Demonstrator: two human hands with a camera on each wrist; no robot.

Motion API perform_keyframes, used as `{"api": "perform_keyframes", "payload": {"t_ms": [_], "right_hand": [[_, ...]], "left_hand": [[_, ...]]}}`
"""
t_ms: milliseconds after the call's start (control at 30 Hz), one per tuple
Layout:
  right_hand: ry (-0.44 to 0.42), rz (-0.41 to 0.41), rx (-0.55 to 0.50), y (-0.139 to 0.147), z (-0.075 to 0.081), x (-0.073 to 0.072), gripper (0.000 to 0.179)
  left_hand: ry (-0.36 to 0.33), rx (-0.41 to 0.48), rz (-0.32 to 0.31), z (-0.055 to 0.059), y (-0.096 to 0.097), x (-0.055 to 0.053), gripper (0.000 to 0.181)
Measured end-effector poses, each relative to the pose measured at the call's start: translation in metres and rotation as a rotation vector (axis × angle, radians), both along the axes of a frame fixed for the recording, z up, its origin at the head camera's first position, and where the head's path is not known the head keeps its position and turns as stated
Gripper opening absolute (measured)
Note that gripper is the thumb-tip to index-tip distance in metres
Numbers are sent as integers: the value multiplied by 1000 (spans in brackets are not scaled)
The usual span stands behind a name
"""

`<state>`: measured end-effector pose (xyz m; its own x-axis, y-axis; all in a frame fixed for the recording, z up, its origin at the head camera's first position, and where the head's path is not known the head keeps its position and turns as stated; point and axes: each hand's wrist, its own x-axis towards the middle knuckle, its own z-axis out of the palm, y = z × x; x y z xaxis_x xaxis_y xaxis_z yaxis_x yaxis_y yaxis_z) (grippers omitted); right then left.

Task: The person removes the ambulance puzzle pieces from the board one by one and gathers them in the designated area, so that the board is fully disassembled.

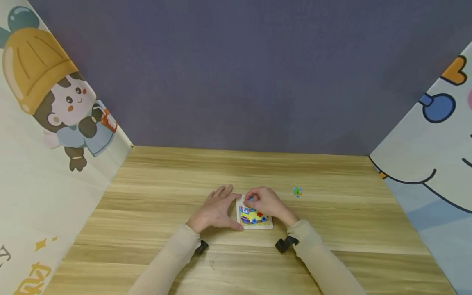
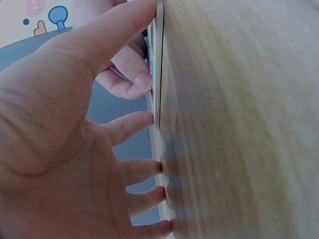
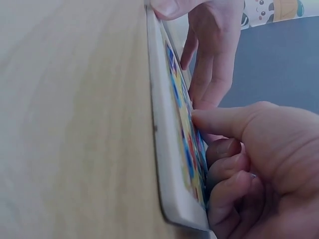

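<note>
A small white-bordered jigsaw puzzle board [image 1: 254,228] with a yellow ambulance picture lies flat on the table, in front of the person. My left hand [image 1: 217,211] is spread at its left side, thumb and index fingertip at the board's edge. In the left wrist view the other fingertips [image 2: 158,193] rest on the tabletop. Over the board's upper part is my right hand [image 1: 268,201], thumb and index finger bent together around a small blue puzzle piece [image 1: 252,199], mostly hidden by the fingers. The right wrist view shows that thumb [image 3: 214,122] touching the picture, with the other fingers curled.
A little cluster of green, blue and orange puzzle pieces [image 1: 297,191] lies on the wooden table [image 1: 166,176], right of the board. A dark panel [image 1: 250,82] stands behind, and cartoon-printed walls [image 1: 33,196] flank both sides.
</note>
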<state>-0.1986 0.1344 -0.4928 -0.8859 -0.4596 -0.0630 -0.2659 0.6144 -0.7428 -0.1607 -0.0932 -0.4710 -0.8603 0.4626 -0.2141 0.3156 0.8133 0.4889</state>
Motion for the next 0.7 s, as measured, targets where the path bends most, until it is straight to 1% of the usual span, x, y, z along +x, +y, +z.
{"api": "perform_keyframes", "payload": {"t_ms": [200,400,700], "right_hand": [[26,-35,4,-1,2,3,7],[56,-49,16,-2,1,4,8],[71,-129,48,-5,1,8,4]], "left_hand": [[-2,4,0,1,0,0,106],[-1,8,4,1,0,1,106],[1,8,6,2,0,2,105]]}}
